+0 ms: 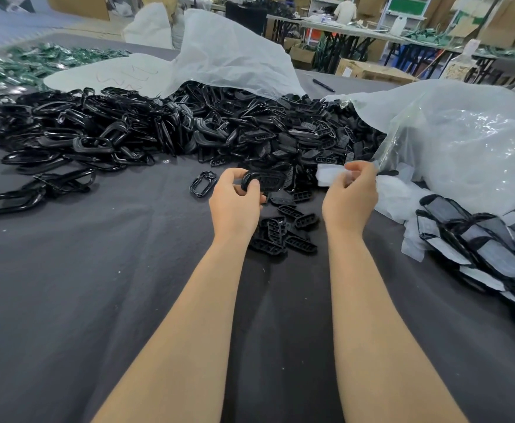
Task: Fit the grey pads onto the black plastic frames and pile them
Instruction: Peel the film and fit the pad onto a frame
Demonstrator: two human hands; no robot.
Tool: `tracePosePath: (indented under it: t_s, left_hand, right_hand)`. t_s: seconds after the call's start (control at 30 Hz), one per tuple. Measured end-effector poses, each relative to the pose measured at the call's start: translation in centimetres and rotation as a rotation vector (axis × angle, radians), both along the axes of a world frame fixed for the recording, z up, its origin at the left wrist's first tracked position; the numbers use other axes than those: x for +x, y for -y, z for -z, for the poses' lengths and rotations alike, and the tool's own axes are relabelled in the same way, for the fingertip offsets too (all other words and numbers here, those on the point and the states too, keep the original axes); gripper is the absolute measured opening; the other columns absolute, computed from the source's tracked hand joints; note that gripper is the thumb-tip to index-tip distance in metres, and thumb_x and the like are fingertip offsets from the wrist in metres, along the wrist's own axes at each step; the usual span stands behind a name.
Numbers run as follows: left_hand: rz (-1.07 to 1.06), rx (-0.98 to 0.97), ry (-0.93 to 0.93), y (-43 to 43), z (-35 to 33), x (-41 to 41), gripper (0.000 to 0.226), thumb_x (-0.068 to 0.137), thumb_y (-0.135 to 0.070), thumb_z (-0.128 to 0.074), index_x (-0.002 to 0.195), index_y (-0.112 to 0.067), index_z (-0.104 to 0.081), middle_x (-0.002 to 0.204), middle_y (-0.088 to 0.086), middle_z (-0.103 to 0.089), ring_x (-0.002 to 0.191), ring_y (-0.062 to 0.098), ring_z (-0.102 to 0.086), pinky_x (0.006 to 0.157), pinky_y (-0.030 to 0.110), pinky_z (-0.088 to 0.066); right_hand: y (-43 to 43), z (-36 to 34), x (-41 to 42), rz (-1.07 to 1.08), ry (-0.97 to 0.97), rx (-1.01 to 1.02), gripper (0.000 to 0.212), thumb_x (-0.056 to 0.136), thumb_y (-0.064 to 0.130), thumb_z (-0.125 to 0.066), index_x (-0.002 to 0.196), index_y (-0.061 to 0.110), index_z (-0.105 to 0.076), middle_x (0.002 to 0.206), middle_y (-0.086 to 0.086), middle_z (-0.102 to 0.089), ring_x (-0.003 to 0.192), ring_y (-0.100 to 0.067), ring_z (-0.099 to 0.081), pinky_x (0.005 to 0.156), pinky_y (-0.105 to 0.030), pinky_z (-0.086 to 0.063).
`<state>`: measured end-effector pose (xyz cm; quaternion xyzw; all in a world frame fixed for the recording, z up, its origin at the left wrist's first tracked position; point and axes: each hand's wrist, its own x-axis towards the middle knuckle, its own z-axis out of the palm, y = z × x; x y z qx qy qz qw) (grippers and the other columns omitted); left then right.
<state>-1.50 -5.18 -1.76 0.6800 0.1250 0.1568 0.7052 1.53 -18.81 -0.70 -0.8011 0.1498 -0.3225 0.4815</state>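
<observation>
My left hand (pixel 234 199) grips a black plastic frame (pixel 265 180) with several slots, held just above the dark cloth. My right hand (pixel 349 196) pinches a pale whitish pad (pixel 331 175) by its edge, a little to the right of the frame; the two pieces are apart. A big heap of black frames and rings (pixel 164 123) lies behind the hands. Loose slotted black frames (pixel 292 230) lie between my wrists. At the right, a pile of frames fitted with grey pads (pixel 476 239) spreads along the table edge.
The table is covered with a dark grey cloth (pixel 97 285). White plastic bags (pixel 463 141) lie at the right and behind the heap. A single black ring (pixel 202 183) lies left of my left hand. A pen (pixel 323 85) lies further back. Green parts (pixel 36 62) are at far left.
</observation>
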Motion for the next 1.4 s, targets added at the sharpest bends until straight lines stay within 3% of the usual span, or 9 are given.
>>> tracePosePath:
  t_s: [0.07, 0.2, 0.33, 0.73, 0.9, 1.07, 1.2, 1.3, 1.4]
  left_hand:
    - [0.000, -0.018, -0.014, -0.1, -0.2, 0.0, 0.024, 0.095, -0.010, -0.056, 0.086, -0.031, -0.051, 0.065, -0.007, -0.059, 0.069, 0.011, -0.065, 0.077, 0.038, -0.059]
    - [-0.031, -0.019, -0.037, -0.8, -0.4, -0.2, 0.025, 0.095, -0.011, -0.056, 0.085, -0.033, -0.050, 0.069, -0.006, -0.060, 0.069, 0.006, -0.066, 0.082, 0.043, -0.058]
    - [-0.056, -0.010, -0.035, -1.3, -0.2, -0.7, 0.026, 0.095, -0.012, -0.056, 0.085, -0.035, -0.049, 0.070, -0.007, -0.060, 0.068, 0.004, -0.066, 0.085, 0.041, -0.057]
    - [-0.100, 0.014, 0.029, -0.6, -0.3, -0.5, 0.029, 0.094, -0.012, -0.056, 0.080, -0.036, -0.047, 0.064, -0.008, -0.055, 0.067, 0.006, -0.063, 0.081, 0.042, -0.058]
    - [-0.093, 0.011, 0.023, -0.7, -0.2, -0.5, 0.030, 0.095, -0.011, -0.055, 0.081, -0.036, -0.047, 0.063, -0.010, -0.055, 0.065, 0.006, -0.062, 0.078, 0.040, -0.059]
    - [-0.072, -0.004, 0.036, -0.8, -0.1, -0.4, 0.022, 0.095, -0.010, -0.055, 0.089, -0.031, -0.052, 0.067, -0.006, -0.058, 0.059, 0.000, -0.061, 0.065, 0.022, -0.057]
    - [-0.055, 0.007, 0.040, -0.7, -0.1, -0.5, 0.029, 0.095, -0.009, -0.055, 0.084, -0.035, -0.048, 0.068, -0.004, -0.058, 0.063, 0.004, -0.064, 0.076, 0.027, -0.057]
    - [-0.046, 0.002, 0.041, -0.6, -0.1, -0.5, 0.029, 0.096, -0.009, -0.055, 0.086, -0.035, -0.048, 0.069, -0.002, -0.057, 0.062, 0.004, -0.064, 0.080, 0.031, -0.058]
    - [-0.039, 0.011, 0.039, -0.5, -0.1, -0.5, 0.029, 0.095, -0.008, -0.055, 0.086, -0.035, -0.049, 0.068, -0.003, -0.058, 0.065, 0.006, -0.066, 0.081, 0.034, -0.058]
  right_hand:
    - [-0.5, -0.4, -0.3, -0.121, 0.017, 0.164, 0.026, 0.095, 0.003, -0.047, 0.120, 0.009, -0.049, 0.082, 0.010, -0.054, 0.077, -0.013, -0.058, 0.079, -0.025, -0.047]
    - [-2.1, -0.5, -0.5, -0.328, -0.056, 0.541, 0.018, 0.093, 0.000, -0.056, 0.108, 0.009, -0.057, 0.082, 0.003, -0.059, 0.054, -0.002, -0.060, 0.068, -0.019, -0.054]
    - [-2.9, 0.0, -0.8, -0.386, -0.082, 0.662, 0.016, 0.091, -0.001, -0.059, 0.088, 0.014, -0.062, 0.082, -0.002, -0.064, 0.057, -0.003, -0.063, 0.065, -0.016, -0.055]
    - [-2.2, 0.6, -0.6, -0.296, -0.068, 0.254, 0.011, 0.094, 0.007, -0.057, 0.091, 0.015, -0.064, 0.076, 0.001, -0.065, 0.058, -0.003, -0.065, 0.066, -0.017, -0.055]
    - [-2.2, 0.5, -0.9, -0.151, -0.043, 0.061, 0.005, 0.093, 0.014, -0.057, 0.091, 0.016, -0.061, 0.089, -0.002, -0.066, 0.081, -0.014, -0.061, 0.075, -0.019, -0.044]
    - [-2.4, -0.3, -1.0, -0.264, -0.050, 0.488, 0.011, 0.094, 0.006, -0.056, 0.089, 0.016, -0.055, 0.083, -0.003, -0.062, 0.059, -0.006, -0.059, 0.062, -0.020, -0.052]
    - [-2.7, -1.1, -1.4, -0.484, -0.016, 0.880, 0.011, 0.091, -0.002, -0.059, 0.088, 0.008, -0.061, 0.073, -0.003, -0.061, 0.059, -0.006, -0.059, 0.061, -0.015, -0.053]
    - [-2.8, -1.4, -1.7, -0.610, -0.003, 0.943, 0.012, 0.092, -0.002, -0.058, 0.087, 0.008, -0.063, 0.065, 0.000, -0.064, 0.059, -0.006, -0.061, 0.062, -0.016, -0.054]
    - [-3.2, -1.2, -2.1, -0.712, -0.064, 0.766, 0.015, 0.092, -0.003, -0.057, 0.087, 0.009, -0.063, 0.066, 0.000, -0.065, 0.062, -0.006, -0.062, 0.064, -0.017, -0.055]
